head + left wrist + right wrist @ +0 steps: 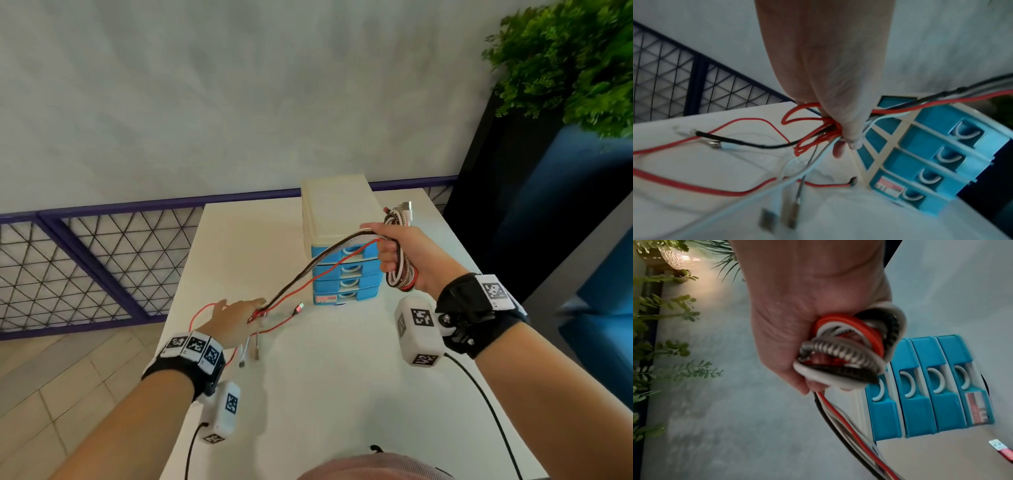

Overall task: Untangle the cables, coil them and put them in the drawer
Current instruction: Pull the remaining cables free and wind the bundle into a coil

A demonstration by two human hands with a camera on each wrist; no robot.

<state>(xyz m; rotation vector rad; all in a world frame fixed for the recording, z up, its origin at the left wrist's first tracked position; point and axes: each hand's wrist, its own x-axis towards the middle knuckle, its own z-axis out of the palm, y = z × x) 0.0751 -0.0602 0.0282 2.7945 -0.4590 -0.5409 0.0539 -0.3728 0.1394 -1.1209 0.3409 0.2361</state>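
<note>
Right hand (pixel 404 253): up on the right, squeezing a coil of cables (pixel 846 347).
Left hand (pixel 236 320): low on the left, pinching loose cable ends (pixel 818 129).
Drawer box (pixel 342 246): far middle of white table (pixel 325 377), drawers closed.

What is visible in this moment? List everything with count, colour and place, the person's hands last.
cables: several, red, black, white and metal-braided, strung in a bunch between the two hands, loose ends trailing on the table
coil: one, mixed colours, in the right hand
drawer unit: one, cream frame with four blue drawers, all closed, at the table's far side
table: one, white
railing: one, purple with mesh, left of the table
plant: one, green, top right
left hand: pinches the cable bunch low over the table
right hand: raised, grips the coil
</note>
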